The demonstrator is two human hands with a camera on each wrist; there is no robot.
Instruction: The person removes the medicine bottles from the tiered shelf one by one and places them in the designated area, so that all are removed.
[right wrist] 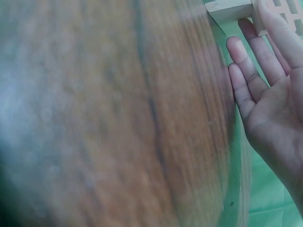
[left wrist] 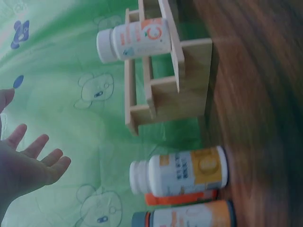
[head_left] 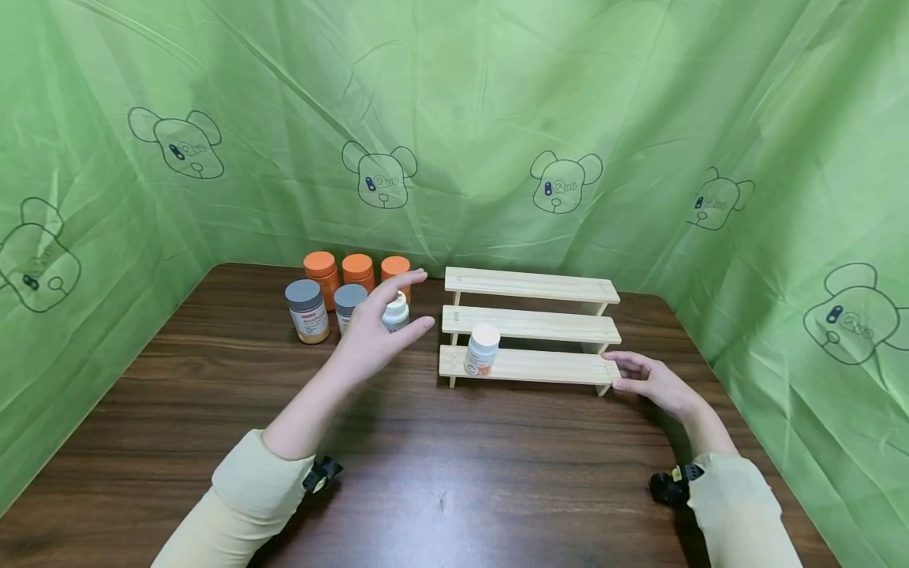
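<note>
A three-step wooden rack (head_left: 554, 364) stands at the middle right of the table. On the left part of its lowest step stands a white-capped bottle (head_left: 483, 351), upright. My right hand (head_left: 653, 384) holds the right end of that step, thumb in front and fingers behind. My left hand (head_left: 369, 335) is spread, thumb and fingers apart with nothing between them. It overlaps a white bottle (head_left: 395, 314) and a grey-capped bottle (head_left: 349, 302) in the head view. In the left wrist view the white bottle (left wrist: 187, 171) with a yellow label stands apart from the fingers.
Another grey-capped bottle (head_left: 308, 312) stands at the left of the group. Behind are several orange-capped bottles (head_left: 322, 276) in a row. Green cloth (head_left: 469, 95) with printed bear heads hangs around the back and sides of the dark wooden table (head_left: 440, 473).
</note>
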